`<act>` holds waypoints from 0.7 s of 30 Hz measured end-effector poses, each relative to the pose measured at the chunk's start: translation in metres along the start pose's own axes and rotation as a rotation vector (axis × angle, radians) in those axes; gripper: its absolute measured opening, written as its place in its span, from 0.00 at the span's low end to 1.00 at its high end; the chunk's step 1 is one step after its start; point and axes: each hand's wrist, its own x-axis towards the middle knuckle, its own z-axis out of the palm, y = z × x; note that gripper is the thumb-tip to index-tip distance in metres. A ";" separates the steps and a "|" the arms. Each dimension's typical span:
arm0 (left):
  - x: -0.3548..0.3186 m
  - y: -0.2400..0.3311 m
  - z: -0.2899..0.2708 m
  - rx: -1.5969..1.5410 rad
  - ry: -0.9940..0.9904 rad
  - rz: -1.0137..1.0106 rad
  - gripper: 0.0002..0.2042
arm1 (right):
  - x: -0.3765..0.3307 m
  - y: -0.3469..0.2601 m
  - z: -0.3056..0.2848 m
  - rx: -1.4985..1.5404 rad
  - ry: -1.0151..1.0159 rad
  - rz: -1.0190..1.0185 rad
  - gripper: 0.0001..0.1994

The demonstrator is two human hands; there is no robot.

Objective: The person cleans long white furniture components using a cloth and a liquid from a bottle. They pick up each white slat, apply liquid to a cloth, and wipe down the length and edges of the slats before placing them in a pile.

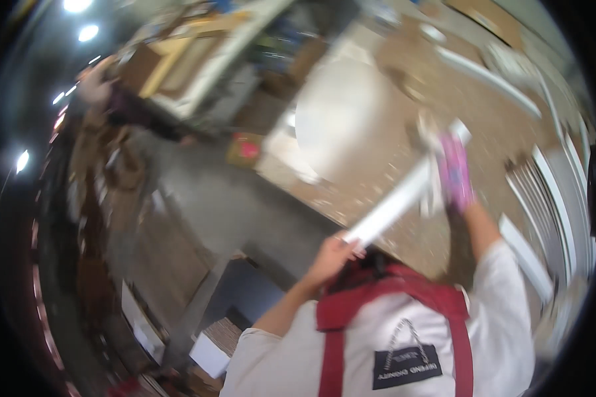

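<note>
A long, flat white strip (394, 205) slants across in front of me, from my body up to the far right. My bare left hand (334, 260) is closed round its near end. Toward the far end, my right hand (455, 173) wears a pink glove and presses against the strip with a pale rag-like cloth (431, 195) bunched under it. Motion smears the cloth and the gloved fingers, so their exact grip is hard to make out. Beneath lies a brown worktable (357, 188) strewn with whitish flecks.
Several white strips (543, 205) stand stacked at the right, and another white strip (490, 79) lies at the table's far side. A large white blurred patch (341, 112) covers part of the table. Left are a cardboard box (245, 151), a dark panel (242, 291) and another person (129, 106).
</note>
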 end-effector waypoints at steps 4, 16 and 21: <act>-0.006 0.002 0.002 -0.050 0.133 -0.145 0.13 | 0.028 0.135 0.019 0.149 -0.027 0.534 0.16; -0.092 0.078 -0.075 -0.367 0.258 0.358 0.15 | 0.000 0.079 -0.002 0.099 0.107 0.606 0.11; -0.077 0.076 -0.068 -0.587 0.261 0.453 0.10 | -0.046 -0.080 0.055 0.588 -0.498 0.070 0.11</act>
